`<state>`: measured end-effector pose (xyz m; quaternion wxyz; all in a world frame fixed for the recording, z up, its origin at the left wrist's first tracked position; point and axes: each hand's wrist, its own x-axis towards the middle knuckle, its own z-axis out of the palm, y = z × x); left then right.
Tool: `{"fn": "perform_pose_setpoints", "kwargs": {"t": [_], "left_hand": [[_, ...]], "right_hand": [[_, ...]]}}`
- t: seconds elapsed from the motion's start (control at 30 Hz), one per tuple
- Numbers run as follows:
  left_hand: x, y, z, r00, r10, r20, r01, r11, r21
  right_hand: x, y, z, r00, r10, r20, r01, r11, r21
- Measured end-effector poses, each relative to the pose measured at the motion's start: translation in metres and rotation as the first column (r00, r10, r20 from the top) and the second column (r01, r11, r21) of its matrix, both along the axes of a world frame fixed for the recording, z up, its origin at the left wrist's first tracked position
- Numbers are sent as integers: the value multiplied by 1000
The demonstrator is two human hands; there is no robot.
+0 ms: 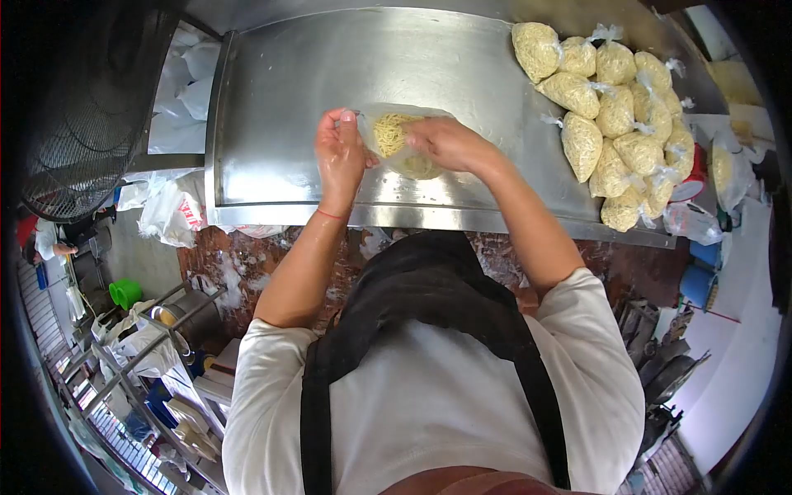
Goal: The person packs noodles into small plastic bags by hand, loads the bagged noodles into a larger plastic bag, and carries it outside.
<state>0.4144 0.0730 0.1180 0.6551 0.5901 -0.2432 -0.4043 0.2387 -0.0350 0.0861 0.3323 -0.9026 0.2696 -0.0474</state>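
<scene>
A clear plastic bag [421,169] with thin yellow noodles [390,134] in it lies tilted over the steel table, between my two hands. My left hand [340,147] is closed on the bag's left edge, thumb and fingers pinched together. From the right, my right hand [450,143] reaches over the bag with its fingers curled at the noodles. It appears to grip the bag's side there, though the fingertips are partly hidden.
The steel table [289,91] has a raised rim at the left. Several tied bags of noodles [616,111] are heaped at its right end. A fan [82,124] stands at the left, above white plastic bags [169,210]. A metal rack [124,371] is at lower left.
</scene>
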Motion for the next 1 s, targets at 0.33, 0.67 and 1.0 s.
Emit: {"fn": "perform_pose_setpoints", "kwargs": {"t": [0.33, 0.67, 1.0], "left_hand": [[35, -32, -27, 948, -319, 5, 319, 946, -65], [29, -23, -10, 176, -669, 722, 293, 736, 610], [31, -46, -2, 780, -424, 460, 301, 899, 318]], "right_hand": [[-22, -35, 41, 958, -107, 265, 147, 980, -136], [-25, -33, 86, 533, -652, 540, 594, 742, 310], [31, 38, -10, 934, -309, 182, 317, 948, -20]]}}
